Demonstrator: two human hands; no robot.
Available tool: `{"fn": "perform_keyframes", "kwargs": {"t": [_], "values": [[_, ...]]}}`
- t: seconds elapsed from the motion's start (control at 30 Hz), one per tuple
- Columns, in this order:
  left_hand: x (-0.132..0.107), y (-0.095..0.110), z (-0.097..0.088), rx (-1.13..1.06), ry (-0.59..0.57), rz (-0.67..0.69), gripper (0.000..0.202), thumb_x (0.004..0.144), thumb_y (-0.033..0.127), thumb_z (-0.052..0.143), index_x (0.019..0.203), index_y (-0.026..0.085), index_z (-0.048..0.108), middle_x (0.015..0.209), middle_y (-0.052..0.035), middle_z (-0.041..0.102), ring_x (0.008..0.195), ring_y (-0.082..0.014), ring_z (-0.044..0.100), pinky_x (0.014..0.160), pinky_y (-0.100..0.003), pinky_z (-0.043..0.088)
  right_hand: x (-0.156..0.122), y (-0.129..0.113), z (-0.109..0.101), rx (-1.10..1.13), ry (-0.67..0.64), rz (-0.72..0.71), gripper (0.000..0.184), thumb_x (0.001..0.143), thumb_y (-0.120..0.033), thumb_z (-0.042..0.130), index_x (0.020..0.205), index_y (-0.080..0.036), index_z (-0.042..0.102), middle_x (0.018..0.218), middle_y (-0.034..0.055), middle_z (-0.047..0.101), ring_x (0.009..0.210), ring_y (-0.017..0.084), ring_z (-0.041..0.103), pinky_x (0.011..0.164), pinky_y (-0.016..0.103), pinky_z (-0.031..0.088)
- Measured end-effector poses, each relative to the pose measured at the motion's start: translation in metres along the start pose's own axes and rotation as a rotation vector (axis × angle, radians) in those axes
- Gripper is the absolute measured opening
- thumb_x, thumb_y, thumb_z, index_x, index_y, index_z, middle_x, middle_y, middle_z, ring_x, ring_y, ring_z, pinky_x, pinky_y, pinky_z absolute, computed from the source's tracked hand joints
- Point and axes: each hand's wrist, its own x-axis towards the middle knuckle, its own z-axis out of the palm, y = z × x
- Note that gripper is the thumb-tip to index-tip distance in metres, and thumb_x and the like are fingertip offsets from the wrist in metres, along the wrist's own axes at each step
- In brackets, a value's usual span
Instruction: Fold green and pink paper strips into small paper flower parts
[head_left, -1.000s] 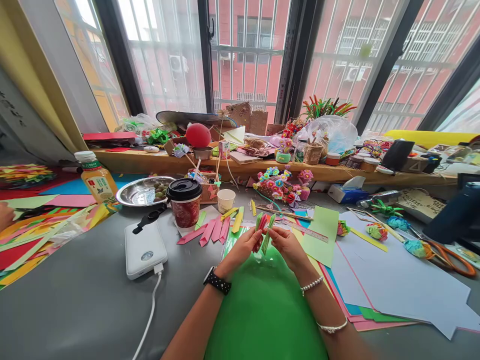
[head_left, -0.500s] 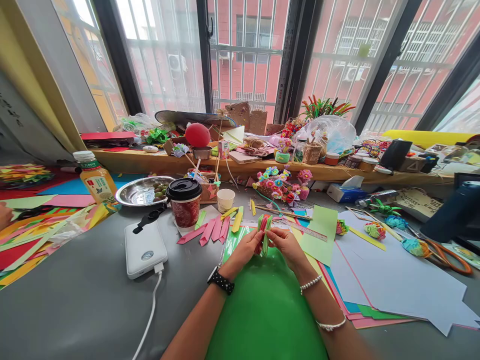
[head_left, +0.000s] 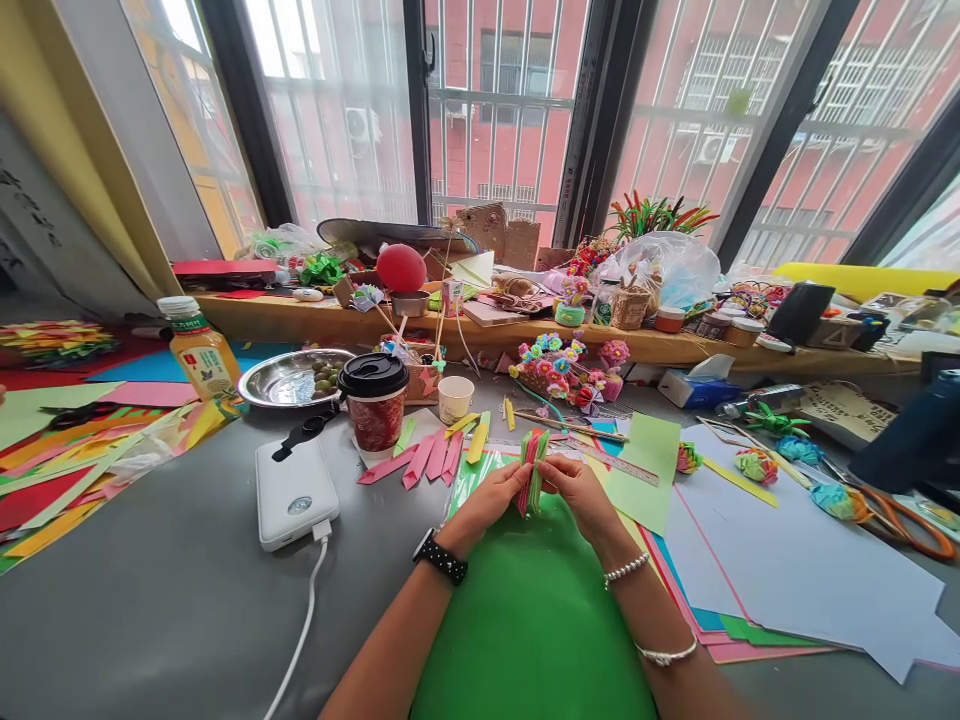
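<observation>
Between my two hands stands a bundle of folded paper strips [head_left: 534,470], pink-red on its left side and light green on its right. The fingers of my left hand [head_left: 496,500] are closed on its left side. My right hand [head_left: 574,490] pinches the green side near the top. Beneath them lies a bright green surface [head_left: 525,620], glossy in places. Several folded pink paper pieces [head_left: 429,458] rest to the left, beside yellow folded pieces [head_left: 480,438]. A small paper cup [head_left: 455,400] is just behind these.
At left are a lidded coffee cup [head_left: 374,405], a white power bank [head_left: 297,495] with a cable, a steel plate [head_left: 259,388] and a juice bottle [head_left: 199,355]. Paper sheets [head_left: 795,560], a ruler [head_left: 626,462] and orange-handled scissors [head_left: 896,525] lie at right.
The paper bundle has turned slightly, and its folded edges now face me more. Both hands still grip it. At far left, another person's hand has mostly moved out of view.
</observation>
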Motion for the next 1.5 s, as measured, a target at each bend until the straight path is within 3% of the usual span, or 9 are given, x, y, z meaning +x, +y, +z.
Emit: {"fn": "perform_keyframes", "kwargs": {"t": [0.23,0.43,0.57,0.67,0.83,1.0,1.23,1.5], "values": [[-0.0003,-0.0008,-0.0021,-0.138,-0.123,-0.063,0.044,0.069,0.048,0.055,0.097,0.014,0.058,0.077,-0.0056,0.066,0.071,-0.0163,0.06,0.061,-0.024,0.041,-0.002,-0.0017,0.0004,-0.002,-0.03,0.018,0.031,0.059,-0.046,0.066,0.063,-0.016,0.066,0.052,-0.002,0.05,0.049,0.01,0.043,0.048,0.025,0.034],[-0.0014,0.0007,-0.0011,-0.144,-0.089,-0.053,0.041,0.065,0.048,0.06,0.085,0.012,0.061,0.072,-0.0059,0.065,0.065,-0.0148,0.059,0.059,-0.025,0.041,-0.0017,-0.0013,-0.0009,-0.048,0.018,0.008,0.029,0.057,-0.045,0.068,0.06,-0.016,0.064,0.057,-0.0008,0.054,0.055,0.013,0.046,0.053,0.026,0.035],[-0.0017,0.0045,0.001,-0.048,-0.066,0.003,0.04,0.067,0.049,0.056,0.08,0.011,0.061,0.071,-0.0062,0.064,0.061,-0.0134,0.056,0.056,-0.023,0.04,-0.0012,-0.0021,-0.001,-0.082,0.118,-0.015,0.027,0.054,-0.041,0.071,0.062,-0.017,0.063,0.062,0.0003,0.058,0.058,0.014,0.048,0.056,0.026,0.037],[-0.0001,0.0041,0.0011,0.144,0.021,0.094,0.038,0.071,0.048,0.051,0.074,0.01,0.06,0.067,-0.006,0.063,0.055,-0.0119,0.052,0.053,-0.023,0.038,-0.0009,-0.0041,-0.0011,-0.164,0.161,-0.094,0.022,0.056,-0.038,0.07,0.065,-0.018,0.067,0.069,0.0026,0.063,0.068,0.017,0.053,0.065,0.029,0.039],[0.0028,-0.0016,-0.0001,0.343,0.1,0.197,0.035,0.076,0.042,0.045,0.075,0.011,0.061,0.067,-0.006,0.063,0.051,-0.0107,0.046,0.05,-0.023,0.035,-0.0002,-0.0044,-0.0007,-0.27,0.169,-0.143,0.019,0.061,-0.039,0.066,0.063,-0.02,0.069,0.065,0.0028,0.065,0.068,0.019,0.055,0.068,0.031,0.04],[0.0026,-0.0004,0.0002,0.238,0.086,0.144,0.038,0.074,0.044,0.047,0.081,0.009,0.061,0.068,-0.0075,0.063,0.052,-0.0116,0.049,0.05,-0.023,0.035,-0.0009,-0.0025,0.0014,-0.247,0.135,-0.152,0.022,0.064,-0.04,0.064,0.064,-0.019,0.069,0.062,0.0023,0.061,0.061,0.017,0.053,0.063,0.03,0.041],[0.0032,0.0,-0.0021,0.147,0.041,0.104,0.04,0.071,0.049,0.051,0.074,0.01,0.063,0.067,-0.0045,0.061,0.053,-0.0097,0.046,0.052,-0.022,0.035,-0.0027,-0.0017,0.0031,-0.263,0.139,-0.169,0.023,0.065,-0.04,0.063,0.06,-0.019,0.067,0.055,0.0005,0.054,0.059,0.015,0.05,0.064,0.03,0.04],[0.0012,0.0,-0.0048,0.052,-0.072,0.004,0.039,0.068,0.048,0.056,0.08,0.011,0.063,0.076,-0.0072,0.064,0.065,-0.0149,0.055,0.057,-0.024,0.04,-0.0018,-0.0031,0.0007,-0.236,0.084,-0.082,0.026,0.059,-0.041,0.067,0.07,-0.018,0.069,0.065,0.0008,0.052,0.066,0.016,0.047,0.063,0.027,0.038]]}}
